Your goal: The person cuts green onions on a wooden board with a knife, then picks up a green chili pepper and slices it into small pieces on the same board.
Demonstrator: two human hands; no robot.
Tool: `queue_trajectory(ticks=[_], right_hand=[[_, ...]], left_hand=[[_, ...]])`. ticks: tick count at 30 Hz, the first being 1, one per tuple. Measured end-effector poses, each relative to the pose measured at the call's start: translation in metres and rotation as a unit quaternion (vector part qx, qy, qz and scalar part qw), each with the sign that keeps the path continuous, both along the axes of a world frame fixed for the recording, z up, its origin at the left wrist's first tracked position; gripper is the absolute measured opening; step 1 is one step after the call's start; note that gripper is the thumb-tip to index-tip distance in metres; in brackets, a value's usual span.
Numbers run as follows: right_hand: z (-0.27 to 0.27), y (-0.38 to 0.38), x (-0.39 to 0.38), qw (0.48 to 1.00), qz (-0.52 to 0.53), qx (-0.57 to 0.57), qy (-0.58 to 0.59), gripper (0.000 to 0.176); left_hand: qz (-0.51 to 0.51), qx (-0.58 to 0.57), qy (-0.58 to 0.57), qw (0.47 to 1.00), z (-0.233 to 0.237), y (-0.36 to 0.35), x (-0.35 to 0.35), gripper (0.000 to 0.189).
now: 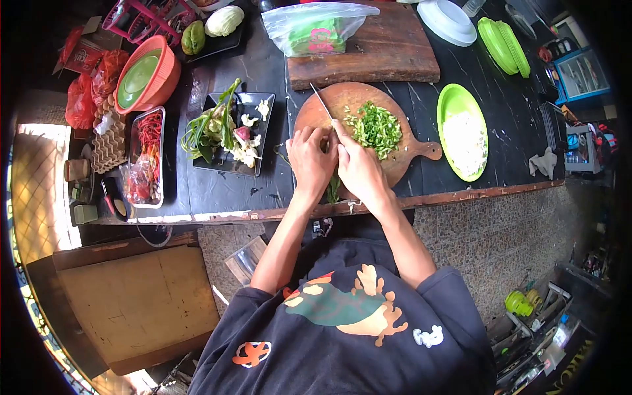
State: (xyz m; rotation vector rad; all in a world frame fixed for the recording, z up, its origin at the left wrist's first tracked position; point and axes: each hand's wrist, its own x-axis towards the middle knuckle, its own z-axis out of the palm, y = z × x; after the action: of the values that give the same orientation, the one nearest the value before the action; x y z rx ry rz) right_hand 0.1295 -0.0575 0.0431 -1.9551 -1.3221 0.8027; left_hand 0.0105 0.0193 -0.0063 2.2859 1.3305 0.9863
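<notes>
1. Hands. I read my right hand [359, 168] as closed round the handle of a knife [321, 102]. The handle is hidden inside the grip. The blade runs up and to the left across the board, tip away from me. My left hand [309, 157] lies just beside the right, touching it, knuckles up and fingers curled in. I cannot tell whether it has hold of anything beneath.

2. Work item. A heap of chopped greens [376, 128] lies on the round cutting board [342, 99], just right of the blade and touching my right fingertips. The board sits on the dark worktop [197, 187] near its front edge, with its short grip pointing right. A green stalk [332, 191] shows under my wrists at the board's near rim.

3. Surroundings.
- Right of the board: an oval green plate [454, 99] carrying chopped white pieces.
- Left of the board: a black tray [263, 135] of leaves and white trimmings.
- Behind the board: a rectangular wooden slab [395, 56] with a clear plastic bag [316, 29] lying on it.
- Far left: an orange basket [161, 82] holding a green dish.
</notes>
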Motion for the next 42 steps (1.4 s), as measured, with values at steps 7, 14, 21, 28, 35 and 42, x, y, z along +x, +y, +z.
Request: queue_trajectory(ticks=[7,14,21,28,35,42], right_hand=[[0.003,-0.061,-0.005,1.0,-0.016,0.027,0.001,0.059],[0.037,-0.125,-0.011,0.995,-0.028,-0.086,0.037,0.063],[0.037,-0.119,-0.001,0.998,-0.008,-0.049,0.037,0.065],[0.008,-0.023,-0.002,1.0,0.0,-0.003,0.005,0.056],[-0.001,-0.03,-0.006,1.0,-0.003,0.021,-0.013,0.057],[0.015,-0.065,-0.007,0.999,-0.015,-0.034,0.015,0.06]], left_hand=[[0.004,-0.011,-0.035,0.999,-0.007,-0.001,-0.001,0.014],[-0.005,-0.005,-0.042,0.999,-0.002,-0.005,-0.004,0.01],[-0.018,-0.023,-0.039,0.999,-0.009,-0.006,-0.004,0.015],[-0.02,-0.009,-0.041,0.999,-0.004,-0.005,-0.003,0.012],[-0.005,-0.017,-0.07,0.997,-0.006,-0.003,-0.003,0.015],[-0.004,-0.012,-0.074,0.997,-0.008,-0.004,-0.004,0.016]])
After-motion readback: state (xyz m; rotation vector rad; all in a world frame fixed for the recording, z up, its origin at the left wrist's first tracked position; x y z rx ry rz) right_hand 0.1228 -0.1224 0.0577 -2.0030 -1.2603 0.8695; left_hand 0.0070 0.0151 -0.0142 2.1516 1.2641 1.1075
